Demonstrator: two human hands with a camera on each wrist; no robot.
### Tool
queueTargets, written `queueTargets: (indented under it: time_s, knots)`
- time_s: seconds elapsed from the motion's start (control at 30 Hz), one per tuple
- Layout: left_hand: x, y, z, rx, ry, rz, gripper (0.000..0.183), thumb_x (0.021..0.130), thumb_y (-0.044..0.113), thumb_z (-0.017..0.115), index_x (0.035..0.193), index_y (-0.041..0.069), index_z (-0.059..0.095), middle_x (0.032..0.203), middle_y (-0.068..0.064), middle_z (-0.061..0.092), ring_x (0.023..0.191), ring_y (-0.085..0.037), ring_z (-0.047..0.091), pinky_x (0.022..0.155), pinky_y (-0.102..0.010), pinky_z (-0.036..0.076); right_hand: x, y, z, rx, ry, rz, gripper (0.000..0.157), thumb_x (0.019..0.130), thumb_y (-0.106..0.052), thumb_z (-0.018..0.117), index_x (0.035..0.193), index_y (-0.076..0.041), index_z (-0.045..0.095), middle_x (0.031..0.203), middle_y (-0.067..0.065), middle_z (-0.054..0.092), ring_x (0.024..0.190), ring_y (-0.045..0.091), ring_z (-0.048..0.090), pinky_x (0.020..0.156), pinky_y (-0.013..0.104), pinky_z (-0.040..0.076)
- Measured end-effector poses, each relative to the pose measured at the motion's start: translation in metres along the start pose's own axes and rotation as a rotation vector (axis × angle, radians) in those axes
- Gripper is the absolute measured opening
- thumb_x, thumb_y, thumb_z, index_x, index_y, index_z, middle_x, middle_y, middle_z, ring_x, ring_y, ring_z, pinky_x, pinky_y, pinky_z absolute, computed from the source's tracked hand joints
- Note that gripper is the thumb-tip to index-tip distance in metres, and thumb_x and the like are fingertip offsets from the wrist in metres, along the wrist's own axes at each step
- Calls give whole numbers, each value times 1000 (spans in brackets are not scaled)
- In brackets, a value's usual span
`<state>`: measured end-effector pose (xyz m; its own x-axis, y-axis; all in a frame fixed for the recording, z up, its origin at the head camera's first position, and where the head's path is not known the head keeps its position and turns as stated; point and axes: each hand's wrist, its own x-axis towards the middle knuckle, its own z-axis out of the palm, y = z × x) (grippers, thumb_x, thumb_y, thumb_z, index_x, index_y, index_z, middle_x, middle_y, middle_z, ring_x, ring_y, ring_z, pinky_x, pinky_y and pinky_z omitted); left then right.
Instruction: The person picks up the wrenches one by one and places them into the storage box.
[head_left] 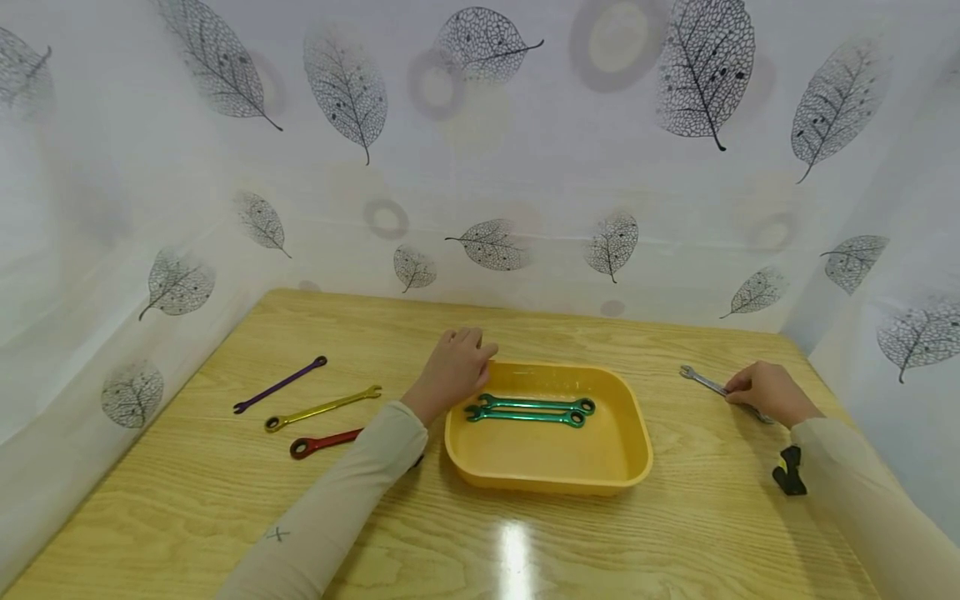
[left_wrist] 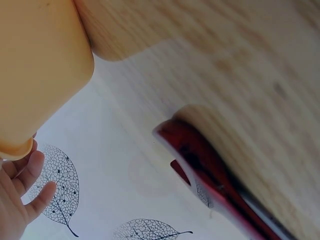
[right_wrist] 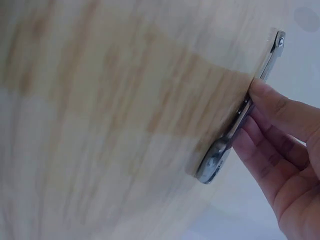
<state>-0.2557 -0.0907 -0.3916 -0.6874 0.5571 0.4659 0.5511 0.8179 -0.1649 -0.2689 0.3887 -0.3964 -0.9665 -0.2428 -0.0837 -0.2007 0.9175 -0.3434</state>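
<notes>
My right hand pinches the shank of a silver combination wrench low at the table's right side; thumb and fingers meet it near mid-length in the right wrist view. At the back left corner of a yellow tray, my left hand has its fingers bent at the rim and holds it. Inside the tray, two green ratchet wrenches lie side by side, ring ends to the right. Left of the tray lies a red wrench, partly hidden by my left sleeve and seen close up in the left wrist view.
Farther left on the wooden table lie a yellow wrench and a purple wrench, both slanting. A white leaf-print curtain encloses the back and sides. A black strap piece shows by the right sleeve.
</notes>
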Motion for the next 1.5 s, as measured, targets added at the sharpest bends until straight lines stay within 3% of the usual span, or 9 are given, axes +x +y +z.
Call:
queueTargets:
  time_s: [0.33, 0.87, 1.13, 1.5]
  knots:
    - [-1, 0, -1, 0, -14, 0, 10, 87, 18, 58, 95, 16, 63, 83, -4, 52, 77, -19, 52, 78, -37, 44, 1, -1, -2, -20, -8, -34, 16, 78, -5, 69, 89, 6, 71, 81, 17, 71, 65, 18, 62, 60, 38, 52]
    - [-1, 2, -3, 3, -21, -2, 12, 87, 18, 58, 97, 15, 64, 84, -5, 54, 79, -20, 53, 78, -36, 45, -1, 3, -2, -22, 25, -59, 10, 77, -10, 70, 81, 0, 70, 70, 1, 66, 59, 6, 53, 55, 27, 43]
    - [-1, 1, -3, -5, -25, -3, 13, 87, 18, 59, 99, 15, 64, 85, -5, 55, 80, -20, 54, 79, -37, 45, -5, 1, -5, -23, 37, -52, 10, 77, -8, 70, 82, 1, 69, 71, 3, 66, 60, 9, 54, 58, 31, 47]
    - [-1, 1, -5, -15, -19, -5, 13, 86, 18, 59, 98, 15, 64, 85, -5, 55, 81, -20, 54, 80, -38, 46, -10, -1, -11, -3, 94, -58, 15, 75, -9, 71, 83, 3, 67, 70, 5, 64, 58, 1, 49, 55, 25, 43]
